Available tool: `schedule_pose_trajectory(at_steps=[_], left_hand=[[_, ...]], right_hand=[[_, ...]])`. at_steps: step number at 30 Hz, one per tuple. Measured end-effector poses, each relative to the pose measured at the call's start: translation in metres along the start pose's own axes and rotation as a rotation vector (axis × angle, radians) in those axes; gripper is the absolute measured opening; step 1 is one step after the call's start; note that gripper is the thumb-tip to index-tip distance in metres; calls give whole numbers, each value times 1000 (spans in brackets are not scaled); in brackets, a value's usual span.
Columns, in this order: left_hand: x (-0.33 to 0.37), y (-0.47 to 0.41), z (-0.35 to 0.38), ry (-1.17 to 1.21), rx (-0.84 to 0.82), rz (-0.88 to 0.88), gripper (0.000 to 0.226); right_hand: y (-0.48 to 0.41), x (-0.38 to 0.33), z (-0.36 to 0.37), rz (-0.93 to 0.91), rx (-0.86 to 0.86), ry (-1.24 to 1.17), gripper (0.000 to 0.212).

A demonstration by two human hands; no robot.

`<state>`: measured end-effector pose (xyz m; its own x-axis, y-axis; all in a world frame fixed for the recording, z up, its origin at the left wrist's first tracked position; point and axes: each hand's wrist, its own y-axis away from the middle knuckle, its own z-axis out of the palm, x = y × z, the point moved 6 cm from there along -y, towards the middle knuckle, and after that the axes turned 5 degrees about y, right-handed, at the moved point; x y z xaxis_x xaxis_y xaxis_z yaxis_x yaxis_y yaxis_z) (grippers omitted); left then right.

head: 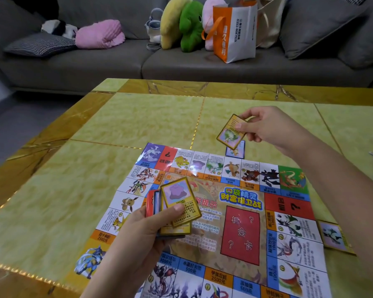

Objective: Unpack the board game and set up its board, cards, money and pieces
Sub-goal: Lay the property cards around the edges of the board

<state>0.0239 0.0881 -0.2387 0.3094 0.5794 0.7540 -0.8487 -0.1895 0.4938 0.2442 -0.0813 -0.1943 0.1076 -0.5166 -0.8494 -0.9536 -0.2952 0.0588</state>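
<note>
Board (235, 211) of printed paper, unfolded flat beneath and between both hands, creased along its folds, red rectangle printed near the middle. Just above its left part, in the left hand (136, 231): stack of cards (172, 211), gripped with fingers curled underneath and thumb pressed on top, slightly fanned, uppermost face showing a purple blob in a yellow frame. Beyond the board's far edge, in the right hand (267, 127): single yellow-framed card (232, 132), pinched between thumb and fingers, tilted, off the table. Directly under that pinched card, flat on the table: blue-bordered card (236, 152), partly hidden, just beside the board's far edge. On the near side of the right forearm, at the board's right edge: third card (334, 235), yellow-framed, lying flat. Under it all: yellow marbled table (116, 125) with a darker gold border. Past the right hand, beyond the table: grey sofa (95, 67) with an orange-and-white shopping bag (237, 33) and, to the bag's left, yellow, green and pink plush toys (191, 24). Past the left hand, farther left on the same sofa: folded pink blanket (100, 34) and checked cushion (41, 44).
</note>
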Motion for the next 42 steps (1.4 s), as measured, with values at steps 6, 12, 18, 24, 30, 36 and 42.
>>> schedule_pose_trajectory(at_steps=[6,12,18,24,30,36,42], left_hand=[[-4,-3,-4,-11,0,-12,44],[-8,-6,-6,-12,-4,-37,48],[-9,-6,-6,-20,9,-58,47],[-10,-7,-4,-49,22,-71,46],[-10,-9,-7,-50,27,-75,41],[-12,-10,-8,-53,21,-79,43],[-11,-11,-7,-61,33,-67,42]], right_hand=[[-3,4,10,-13,-26,14,9],[-4,11,13,3,-48,-18,10],[-12,9,14,-30,-50,31,11],[-37,2,28,-79,-58,183,18],[-60,9,44,-100,-84,391,22],[-68,18,49,-45,-65,504,29],[-70,20,48,-30,-110,471,30]])
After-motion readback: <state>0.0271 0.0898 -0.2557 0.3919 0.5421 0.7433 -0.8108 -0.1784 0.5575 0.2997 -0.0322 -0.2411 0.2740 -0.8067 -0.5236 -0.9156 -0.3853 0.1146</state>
